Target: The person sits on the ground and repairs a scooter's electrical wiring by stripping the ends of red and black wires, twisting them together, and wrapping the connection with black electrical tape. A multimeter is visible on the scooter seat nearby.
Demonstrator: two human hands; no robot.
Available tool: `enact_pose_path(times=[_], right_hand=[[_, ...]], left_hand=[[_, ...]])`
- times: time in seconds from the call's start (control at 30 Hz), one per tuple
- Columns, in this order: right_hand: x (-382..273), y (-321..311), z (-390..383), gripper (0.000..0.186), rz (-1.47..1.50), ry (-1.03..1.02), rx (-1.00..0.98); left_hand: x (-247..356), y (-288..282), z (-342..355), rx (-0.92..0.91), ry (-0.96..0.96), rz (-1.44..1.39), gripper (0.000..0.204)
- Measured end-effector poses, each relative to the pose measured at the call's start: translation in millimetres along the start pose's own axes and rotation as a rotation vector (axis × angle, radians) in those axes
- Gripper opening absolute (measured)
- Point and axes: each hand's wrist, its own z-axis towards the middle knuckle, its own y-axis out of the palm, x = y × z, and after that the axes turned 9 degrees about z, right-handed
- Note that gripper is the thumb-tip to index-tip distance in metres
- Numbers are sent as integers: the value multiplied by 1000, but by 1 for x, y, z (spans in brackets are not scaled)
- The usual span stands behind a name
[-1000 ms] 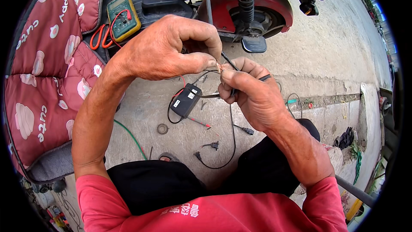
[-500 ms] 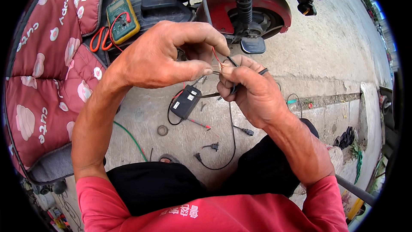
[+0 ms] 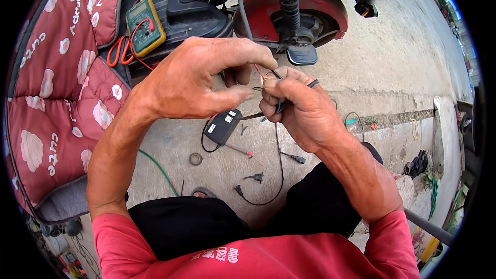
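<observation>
My right hand (image 3: 302, 106) pinches the frayed end of a red wire (image 3: 257, 68) between thumb and forefinger, where bare strands (image 3: 265, 78) stick out. A black cable loops through the same fingers. Just left of it, my left hand (image 3: 206, 80) holds thumb and forefinger apart, the forefinger tip close to the wire; its other fingers curl, partly hidden. From above, a grey cable (image 3: 243, 10) runs down behind the left hand. Below the hands, a black power adapter box (image 3: 223, 126) with white labels lies on the concrete.
A green and yellow multimeter (image 3: 145, 27) with red leads rests on the scooter's footboard, near a red-rimmed wheel (image 3: 330, 13). A quilted pink cover (image 3: 46, 67) hangs at left. On the ground are a tape ring (image 3: 196, 158), a red-tipped probe (image 3: 240, 150) and a plug cord (image 3: 281, 181).
My left hand has lowered slightly, and its thumb and forefinger stay apart. The right hand keeps its pinch on the wire almost in place. The view has shifted slightly.
</observation>
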Motion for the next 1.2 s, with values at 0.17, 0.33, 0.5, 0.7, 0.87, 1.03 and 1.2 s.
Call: enact_pose_path(times=[0.17, 0.33, 0.5, 0.7, 0.87, 1.03, 1.2], right_hand=[[1, 1, 0, 11, -26, 4, 7], [0, 3, 0, 12, -26, 6, 10], [1, -1, 2, 14, -20, 5, -24], [0, 4, 1, 14, -18, -3, -16], [0, 4, 2, 14, -18, -2, -15], [-1, 4, 2, 14, -20, 2, -19], [0, 2, 3, 13, -25, 4, -29]], left_hand=[[-4, 8, 3, 77, 133, 83, 30], [-8, 8, 3, 100, 178, 152, 24], [-8, 9, 5, 113, 187, 144, 20], [-11, 9, 4, 112, 188, 169, 20], [-12, 8, 5, 107, 207, 201, 20], [-14, 5, 5, 80, 216, 249, 21], [-15, 5, 5, 55, 209, 249, 21]])
